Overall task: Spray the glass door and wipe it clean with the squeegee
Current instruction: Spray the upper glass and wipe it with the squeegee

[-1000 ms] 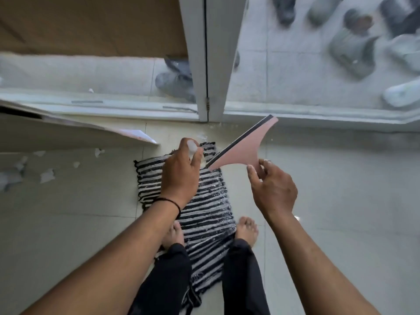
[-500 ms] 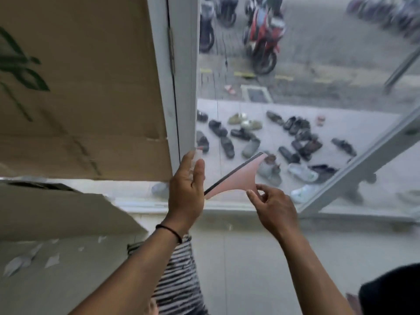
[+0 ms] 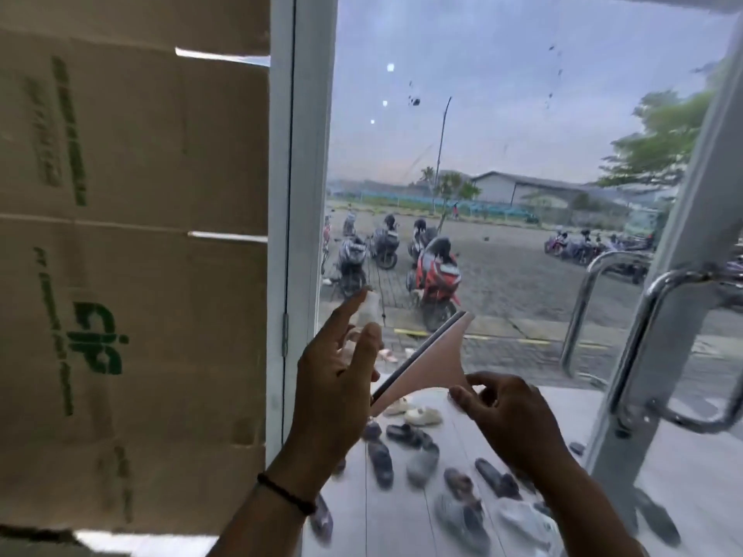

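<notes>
The glass door (image 3: 522,114) fills the middle and right of the view, with dark specks and streaks high on the pane. My left hand (image 3: 329,387) is raised near the pane's left edge and grips a small white spray bottle (image 3: 370,305), of which only the top shows past my fingers. My right hand (image 3: 510,416) pinches the narrow end of a pink squeegee (image 3: 434,363). Its dark rubber blade slants up to the right, between my two hands.
A white door frame (image 3: 305,154) stands left of the pane, with brown cardboard (image 3: 132,235) covering the panel beside it. A chrome pull handle (image 3: 643,347) sits on the right door. Outside lie several sandals (image 3: 418,456) and parked motorbikes (image 3: 434,275).
My view has swung up from the floor and striped mat to the upper glass. Both hands have risen with it, keeping hold of the bottle and the squeegee.
</notes>
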Tool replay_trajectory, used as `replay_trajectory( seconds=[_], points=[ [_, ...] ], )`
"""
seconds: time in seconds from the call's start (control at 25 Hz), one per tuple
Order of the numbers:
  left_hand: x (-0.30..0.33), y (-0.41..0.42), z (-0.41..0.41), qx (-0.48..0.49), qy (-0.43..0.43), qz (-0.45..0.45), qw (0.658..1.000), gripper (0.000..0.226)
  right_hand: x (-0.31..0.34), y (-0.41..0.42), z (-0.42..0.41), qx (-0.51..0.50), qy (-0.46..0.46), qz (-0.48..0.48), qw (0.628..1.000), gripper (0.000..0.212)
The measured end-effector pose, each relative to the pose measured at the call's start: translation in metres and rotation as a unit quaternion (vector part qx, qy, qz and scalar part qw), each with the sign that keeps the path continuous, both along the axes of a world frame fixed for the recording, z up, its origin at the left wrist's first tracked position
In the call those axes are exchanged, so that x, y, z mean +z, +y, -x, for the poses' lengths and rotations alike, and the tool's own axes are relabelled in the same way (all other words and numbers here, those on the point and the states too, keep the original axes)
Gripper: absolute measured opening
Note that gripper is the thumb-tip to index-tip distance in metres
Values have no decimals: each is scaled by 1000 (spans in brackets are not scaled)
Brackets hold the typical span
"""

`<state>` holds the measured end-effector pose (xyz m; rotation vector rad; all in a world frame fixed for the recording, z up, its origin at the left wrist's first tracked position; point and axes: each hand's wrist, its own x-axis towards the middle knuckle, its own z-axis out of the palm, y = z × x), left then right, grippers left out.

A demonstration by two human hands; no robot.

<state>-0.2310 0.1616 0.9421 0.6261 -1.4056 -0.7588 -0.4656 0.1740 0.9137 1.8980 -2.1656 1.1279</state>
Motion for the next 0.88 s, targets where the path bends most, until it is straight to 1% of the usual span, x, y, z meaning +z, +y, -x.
replay_trajectory(
  seconds=[0.16,0.24,0.32,0.44,0.52,0.64,0.72,0.8,0.88],
  points=[
    [45,-30,8,-4,26,8,1000,38,42,-29,9,-1,12,34,999,28],
    [60,-52,10,-20,38,9,999,33,61,-47,13,0,19,44,999,29],
    [77,-76,11,-80,63,-28,994,26,79,-66,17,0,16,58,998,30],
    [100,-104,10,-183,93,-88,975,32,98,-94,20,-5,7,90,996,30],
    [113,-121,9,-216,95,-101,966,33,111,-114,22,0,17,100,995,30],
    [125,-143,10,-207,75,-101,970,33,126,-140,23,16,45,106,993,32],
    [133,-159,15,-197,86,-93,972,34,140,-158,24,22,63,121,990,35],
    [142,-172,21,-194,96,-63,974,32,155,-174,27,26,74,142,987,35],
    [149,-181,26,-169,71,-17,983,30,166,-185,29,31,86,153,984,34]
  ],
)
